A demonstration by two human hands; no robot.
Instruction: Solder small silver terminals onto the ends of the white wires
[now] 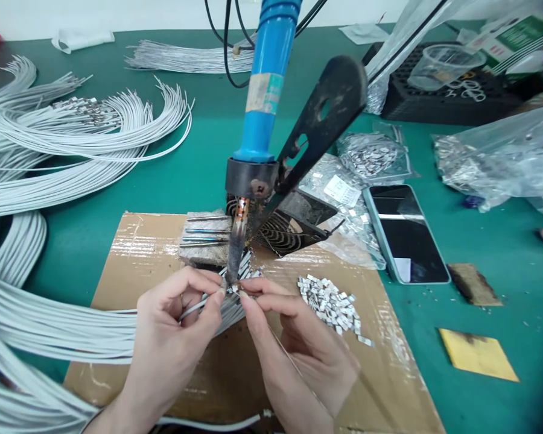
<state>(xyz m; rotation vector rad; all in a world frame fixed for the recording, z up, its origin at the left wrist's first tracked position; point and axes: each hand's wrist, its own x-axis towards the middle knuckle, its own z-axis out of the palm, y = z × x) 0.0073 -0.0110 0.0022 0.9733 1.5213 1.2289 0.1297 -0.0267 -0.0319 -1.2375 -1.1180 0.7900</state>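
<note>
Tight quarters here: white cable bundles (49,325) crowd the left edge of the cardboard sheet (235,374), with a heap of small metal terminals (332,304) and a phone (405,232) on the right. Left hand (172,328) pinches a thin white wire (198,305), its end right at the soldering iron tip (235,253). Right hand (298,343) pinches a tiny silvery terminal (235,289) against that wire end, fingertips nearly touching.

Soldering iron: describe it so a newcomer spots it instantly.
Start at the brown cardboard sheet on the green table. At its far edge a black metal stand holds the soldering iron upright, tip down just above both hands. Its bright blue handle is the only blue tool here.
</note>
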